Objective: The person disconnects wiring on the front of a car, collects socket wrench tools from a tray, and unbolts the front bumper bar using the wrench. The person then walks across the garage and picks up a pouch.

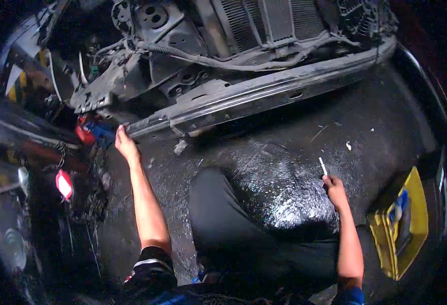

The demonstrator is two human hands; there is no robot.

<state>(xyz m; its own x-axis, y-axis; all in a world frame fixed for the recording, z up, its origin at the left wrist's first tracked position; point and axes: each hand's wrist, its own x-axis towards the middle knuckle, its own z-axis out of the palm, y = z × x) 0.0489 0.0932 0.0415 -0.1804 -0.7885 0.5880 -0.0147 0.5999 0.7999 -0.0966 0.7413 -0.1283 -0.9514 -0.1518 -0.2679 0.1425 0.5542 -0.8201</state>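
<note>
Across the front of a stripped car runs a dark, dusty bumper beam (pixel 264 99). My left hand (pixel 126 145) is at its left end, fingers closed on the edge of the metal. Low over the wet floor on the right, my right hand (pixel 335 190) is closed around a slim white stick-like thing (pixel 322 165) that points up and away from me. Its lower part is hidden in my fingers, so its exact kind cannot be made out.
Above the beam are a radiator (pixel 276 20) and a ribbed hose (pixel 203 60). A yellow open toolbox (pixel 411 229) stands at right. Red and blue items (pixel 85 133) lie near my left hand. A red-edged lamp (pixel 64 184) glows at left. The floor (pixel 264 168) is wet.
</note>
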